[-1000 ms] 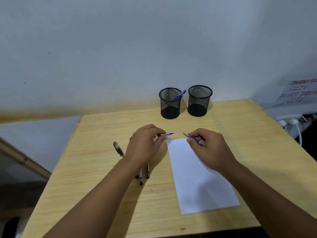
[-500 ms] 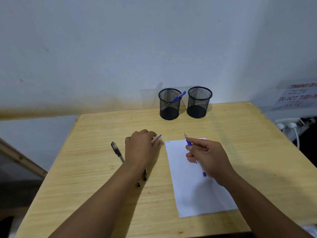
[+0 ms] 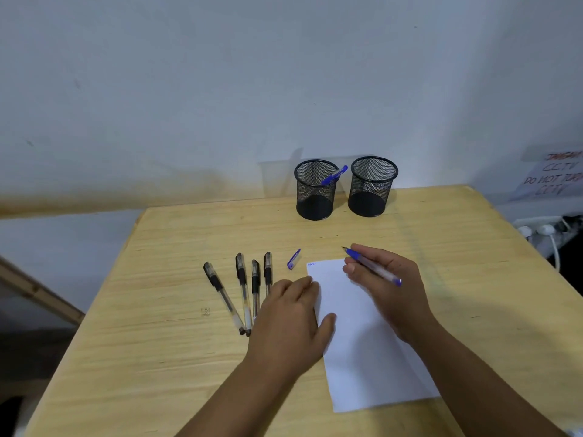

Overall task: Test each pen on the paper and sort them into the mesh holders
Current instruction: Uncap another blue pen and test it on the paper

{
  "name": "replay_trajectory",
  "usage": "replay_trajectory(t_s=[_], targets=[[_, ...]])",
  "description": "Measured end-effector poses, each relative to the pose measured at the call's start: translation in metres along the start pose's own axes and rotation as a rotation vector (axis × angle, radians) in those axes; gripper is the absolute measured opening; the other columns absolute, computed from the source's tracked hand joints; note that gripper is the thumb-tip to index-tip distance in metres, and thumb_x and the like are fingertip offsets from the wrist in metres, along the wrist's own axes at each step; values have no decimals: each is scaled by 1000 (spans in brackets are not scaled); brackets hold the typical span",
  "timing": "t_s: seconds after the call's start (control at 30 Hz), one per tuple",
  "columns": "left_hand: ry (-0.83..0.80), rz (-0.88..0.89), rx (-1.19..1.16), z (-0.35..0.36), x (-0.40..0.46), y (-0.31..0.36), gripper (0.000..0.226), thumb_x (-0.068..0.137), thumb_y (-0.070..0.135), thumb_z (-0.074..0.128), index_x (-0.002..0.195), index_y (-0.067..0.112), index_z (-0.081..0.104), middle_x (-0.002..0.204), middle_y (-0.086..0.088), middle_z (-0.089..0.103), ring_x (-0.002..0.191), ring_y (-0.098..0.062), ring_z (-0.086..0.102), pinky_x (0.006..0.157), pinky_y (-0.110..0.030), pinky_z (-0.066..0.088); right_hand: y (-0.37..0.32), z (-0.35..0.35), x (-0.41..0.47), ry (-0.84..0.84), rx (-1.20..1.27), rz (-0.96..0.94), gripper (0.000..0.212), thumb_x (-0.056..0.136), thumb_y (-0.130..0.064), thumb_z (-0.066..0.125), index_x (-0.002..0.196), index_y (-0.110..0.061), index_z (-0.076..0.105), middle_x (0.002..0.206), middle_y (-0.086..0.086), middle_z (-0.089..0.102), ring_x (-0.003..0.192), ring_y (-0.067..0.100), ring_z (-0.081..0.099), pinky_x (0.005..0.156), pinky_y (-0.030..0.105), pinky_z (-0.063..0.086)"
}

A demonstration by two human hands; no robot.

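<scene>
My right hand (image 3: 388, 290) holds an uncapped blue pen (image 3: 372, 267), its tip pointing up and left, just beyond the top edge of the white paper (image 3: 362, 342). A small blue scribble marks the paper's top left corner. My left hand (image 3: 290, 323) rests flat on the paper's left edge, holding nothing. The blue cap (image 3: 294, 259) lies on the table left of the paper. Several black pens (image 3: 243, 288) lie side by side further left. Two black mesh holders stand at the back: the left holder (image 3: 315, 190) contains a blue pen, the right holder (image 3: 372, 186) looks empty.
The wooden table (image 3: 157, 357) ends at a white wall behind the holders. At the far right, off the table, are a power strip with plugs (image 3: 542, 230) and a paper sign (image 3: 555, 176).
My left hand has let go of the blue cap, which now lies on the table, and moved down onto the paper's edge. My right hand has turned the pen into a writing grip.
</scene>
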State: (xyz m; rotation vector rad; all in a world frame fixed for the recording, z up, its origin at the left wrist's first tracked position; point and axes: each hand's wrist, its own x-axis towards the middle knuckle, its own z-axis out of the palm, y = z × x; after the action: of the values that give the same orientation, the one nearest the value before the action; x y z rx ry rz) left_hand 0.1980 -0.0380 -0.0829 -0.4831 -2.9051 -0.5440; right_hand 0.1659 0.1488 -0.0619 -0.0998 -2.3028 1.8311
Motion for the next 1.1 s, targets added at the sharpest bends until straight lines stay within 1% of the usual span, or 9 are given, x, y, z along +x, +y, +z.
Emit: replay_trajectory(t_s=[0.07, 0.17, 0.23, 0.33, 0.43, 0.5, 0.67, 0.87, 1.1], targets=[[20, 14, 40, 4, -1, -1, 55, 86, 55, 46, 124, 17, 61, 132, 6, 60, 115, -19, 47, 96, -31, 44, 0, 6, 3, 45, 49, 26, 21, 87, -15, 75, 102, -30, 75, 88, -12, 78, 83, 9, 75, 74, 21, 59], [67, 13, 73, 7, -2, 1, 51, 84, 53, 50, 117, 17, 64, 127, 7, 62, 110, -18, 47, 90, -32, 47, 1, 15, 8, 91, -17, 7, 15, 92, -20, 68, 94, -35, 72, 77, -13, 76, 74, 5, 73, 70, 19, 59], [79, 7, 79, 8, -1, 2, 49, 82, 54, 51, 114, 18, 63, 126, 8, 62, 108, -17, 45, 88, -32, 48, 2, 20, 11, 87, -74, -7, 19, 94, -22, 65, 88, -39, 67, 80, -14, 75, 76, 2, 72, 72, 21, 58], [76, 8, 78, 7, 0, 2, 46, 82, 54, 50, 109, 19, 62, 123, 9, 62, 108, -17, 45, 87, -32, 48, 4, 28, 19, 84, -114, -10, 19, 92, -15, 66, 85, -32, 66, 79, -15, 72, 78, -3, 70, 72, 17, 54], [60, 9, 53, 6, 0, 0, 49, 81, 53, 51, 112, 17, 63, 124, 7, 62, 110, -20, 46, 87, -33, 48, 5, 35, 25, 82, -207, -39, 18, 84, -11, 74, 85, -27, 67, 74, -21, 66, 75, -17, 61, 64, 0, 43], [63, 10, 32, 6, 0, 0, 49, 81, 52, 53, 113, 16, 64, 125, 6, 62, 110, -21, 46, 86, -33, 49, 8, 38, 29, 75, -237, -46, 15, 82, -14, 75, 85, -26, 67, 73, -21, 65, 74, -17, 61, 65, -4, 40], [93, 5, 8, 6, 1, 0, 52, 80, 51, 56, 114, 13, 67, 124, 6, 63, 109, -22, 49, 87, -33, 50, 16, 43, 35, 83, -290, -34, 9, 84, -27, 74, 84, -21, 67, 72, -13, 69, 76, -6, 64, 64, 1, 43], [59, -10, -2, 7, 1, -2, 56, 81, 53, 55, 120, 13, 65, 127, 8, 61, 111, -20, 49, 89, -31, 47, 19, 44, 35, 52, -375, -45, 11, 85, -33, 73, 83, -26, 64, 71, -20, 65, 72, -9, 63, 61, 4, 43], [24, -9, 7, 5, 3, -1, 60, 82, 53, 52, 123, 11, 65, 130, 5, 62, 111, -23, 50, 90, -35, 50, 16, 44, 34, 40, -397, -19, 16, 84, -35, 72, 79, -34, 58, 69, -23, 60, 75, -21, 57, 62, -4, 40]])
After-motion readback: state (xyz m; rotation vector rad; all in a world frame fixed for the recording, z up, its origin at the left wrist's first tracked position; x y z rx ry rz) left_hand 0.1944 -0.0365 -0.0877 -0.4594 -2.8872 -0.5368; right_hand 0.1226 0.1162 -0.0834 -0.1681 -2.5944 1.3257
